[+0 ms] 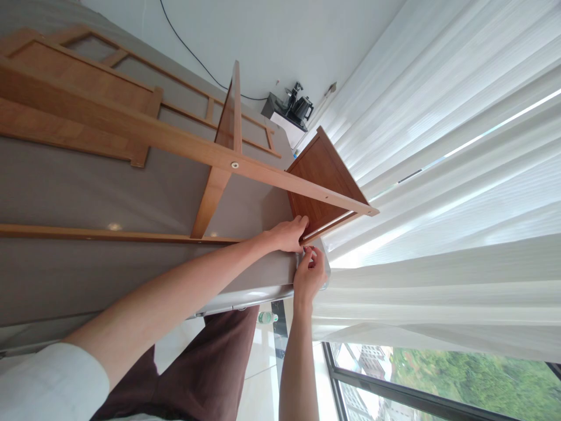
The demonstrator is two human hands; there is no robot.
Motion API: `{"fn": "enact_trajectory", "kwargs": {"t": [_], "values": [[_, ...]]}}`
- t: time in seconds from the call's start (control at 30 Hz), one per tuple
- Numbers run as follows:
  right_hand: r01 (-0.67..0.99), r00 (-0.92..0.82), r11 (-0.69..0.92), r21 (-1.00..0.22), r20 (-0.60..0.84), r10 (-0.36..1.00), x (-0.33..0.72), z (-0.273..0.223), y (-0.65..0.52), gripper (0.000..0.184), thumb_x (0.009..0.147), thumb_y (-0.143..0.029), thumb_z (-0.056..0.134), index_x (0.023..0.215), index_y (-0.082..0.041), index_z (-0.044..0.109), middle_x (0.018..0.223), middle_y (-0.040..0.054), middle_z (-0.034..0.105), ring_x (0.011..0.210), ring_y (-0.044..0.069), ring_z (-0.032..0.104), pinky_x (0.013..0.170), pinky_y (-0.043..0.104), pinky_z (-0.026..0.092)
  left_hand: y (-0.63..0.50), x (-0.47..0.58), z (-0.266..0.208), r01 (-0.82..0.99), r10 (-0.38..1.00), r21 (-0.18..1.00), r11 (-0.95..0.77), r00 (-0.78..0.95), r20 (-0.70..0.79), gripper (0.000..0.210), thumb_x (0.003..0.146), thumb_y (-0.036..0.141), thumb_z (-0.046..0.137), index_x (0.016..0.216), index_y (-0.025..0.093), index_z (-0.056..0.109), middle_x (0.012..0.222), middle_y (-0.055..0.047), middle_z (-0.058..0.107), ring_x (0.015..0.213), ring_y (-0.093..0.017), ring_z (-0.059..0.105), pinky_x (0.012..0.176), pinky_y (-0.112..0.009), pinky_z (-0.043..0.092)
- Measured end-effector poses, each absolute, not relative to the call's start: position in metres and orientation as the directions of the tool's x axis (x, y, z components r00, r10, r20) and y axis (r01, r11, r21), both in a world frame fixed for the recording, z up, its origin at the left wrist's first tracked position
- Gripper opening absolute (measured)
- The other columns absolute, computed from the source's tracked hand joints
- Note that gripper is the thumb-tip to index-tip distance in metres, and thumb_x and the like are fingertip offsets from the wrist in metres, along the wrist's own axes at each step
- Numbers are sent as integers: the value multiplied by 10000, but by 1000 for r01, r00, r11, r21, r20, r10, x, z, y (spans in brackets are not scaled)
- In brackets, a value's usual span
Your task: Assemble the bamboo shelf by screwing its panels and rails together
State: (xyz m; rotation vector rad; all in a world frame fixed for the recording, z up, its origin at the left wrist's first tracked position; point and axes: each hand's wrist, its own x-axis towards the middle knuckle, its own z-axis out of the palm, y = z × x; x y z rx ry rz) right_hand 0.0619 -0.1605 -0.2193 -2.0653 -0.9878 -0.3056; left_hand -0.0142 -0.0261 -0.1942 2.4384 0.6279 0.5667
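Observation:
A wooden shelf frame lies on its side on the grey-brown table (254,275), with a long upper rail (175,137), a lower rail (131,234), a middle shelf board (228,114) and an end panel (324,169). Wrapped around the end of the lower rail, where it meets the end panel's corner, is my left hand (290,234). Just below that corner my right hand (310,272) is closed in a pinch. What sits between its fingertips is too small to make out. A round metal fastener (234,165) shows in the upper rail.
Flat wooden panels (87,70) and a slatted wooden frame (175,105) lie on the table's far side. A black kettle (302,108) stands on a small cabinet beyond. White curtains (438,222) hang at the right. A bottle (267,317) is on the floor.

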Motion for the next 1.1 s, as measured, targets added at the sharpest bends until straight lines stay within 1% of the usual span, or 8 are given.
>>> {"fn": "enact_trajectory", "kwargs": {"t": [0.17, 0.3, 0.47, 0.63, 0.73, 0.9, 1.0, 1.1], "values": [[735, 668, -342, -585, 539, 513, 64, -224, -159, 372, 976, -455, 408, 1073, -186, 647, 940, 63, 732, 585, 138, 561, 652, 271, 424, -29, -14, -192, 372, 555, 508, -777, 786, 273, 485, 796, 437, 634, 1134, 156, 432, 1144, -126, 600, 904, -277, 670, 687, -367, 503], [704, 702, -332, -628, 546, 457, 66, -227, -158, 360, 981, -429, 405, 1113, -165, 610, 871, 66, 723, 609, 151, 595, 654, 273, 447, -36, -13, -189, 429, 565, 414, -803, 769, 298, 491, 808, 440, 627, 1153, 137, 454, 1153, -153, 606, 973, -318, 655, 807, -414, 496], [682, 728, -322, -657, 568, 384, 66, -229, -157, 371, 977, -404, 398, 1085, -138, 633, 889, 113, 706, 756, 202, 648, 718, 300, 469, -44, -12, -187, 469, 556, 312, -826, 770, 313, 444, 832, 411, 601, 1156, 132, 481, 1109, -142, 637, 991, -324, 645, 856, -436, 468], [692, 715, -281, -665, 579, 392, 63, -230, -158, 386, 974, -395, 390, 1071, -130, 653, 901, 123, 713, 770, 211, 655, 727, 306, 469, -49, -13, -186, 503, 554, 233, -832, 774, 307, 435, 902, 482, 531, 1155, 129, 510, 1109, -155, 660, 981, -321, 643, 892, -446, 441], [698, 709, -279, -660, 581, 399, 65, -230, -161, 407, 975, -402, 382, 1066, -123, 663, 891, 128, 717, 757, 214, 658, 721, 309, 468, -53, -18, -184, 511, 557, 223, -830, 776, 296, 394, 921, 438, 521, 1182, 144, 519, 1140, -157, 664, 1029, -314, 626, 895, -431, 442], [722, 682, -310, -618, 563, 466, 74, -229, -164, 400, 971, -414, 399, 1058, -140, 677, 772, 79, 712, 674, 203, 659, 662, 293, 456, -66, -34, -178, 506, 565, 257, -824, 767, 303, 240, 893, 224, 538, 1116, 150, 587, 1148, -166, 650, 1091, -318, 595, 903, -434, 448], [737, 665, -327, -591, 548, 508, 75, -230, -165, 393, 964, -437, 415, 1069, -158, 671, 744, 57, 707, 655, 201, 659, 642, 289, 446, -84, -65, -171, 440, 535, 320, -839, 773, 341, 124, 946, 230, 527, 1008, 221, 634, 1071, -61, 688, 1051, -215, 616, 929, -334, 447], [746, 652, -337, -574, 531, 542, 72, -230, -165, 399, 945, -474, 427, 1037, -178, 679, 750, 65, 710, 671, 225, 667, 639, 308, 436, -115, -114, -166, 248, 619, 631, -735, 624, 476, 200, 997, 342, 506, 928, 237, 661, 870, -5, 724, 870, -163, 636, 887, -299, 458]]}}
